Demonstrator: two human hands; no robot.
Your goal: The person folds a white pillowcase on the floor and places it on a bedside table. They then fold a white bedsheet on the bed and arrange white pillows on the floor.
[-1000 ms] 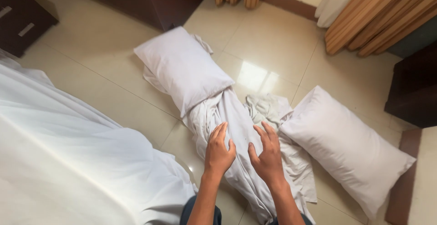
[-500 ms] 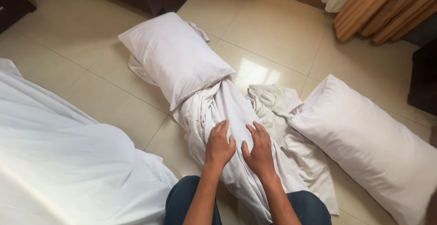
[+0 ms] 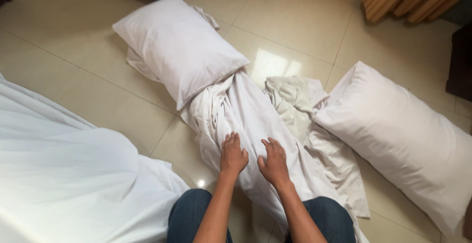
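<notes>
Tiled floor (image 3: 305,21) bears 2 pillows (image 3: 179,46), crumpled sheets (image 3: 250,120), a towel (image 3: 295,100)

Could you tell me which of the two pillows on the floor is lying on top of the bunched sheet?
The upper-left pillow: its lower corner overlaps the bunched sheet. The right-hand pillow lies beside it.

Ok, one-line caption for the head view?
Both hands, left and right, press a crumpled white sheet between two pillows on the tiled floor.

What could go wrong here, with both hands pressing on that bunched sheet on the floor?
The left hand and right hand rest on the bunched sheet, whose far end lies under the left pillow; pulling may drag that pillow. The glossy tile floor could let the fabric slide. The crumpled cloth beside it may get gathered in.
</notes>
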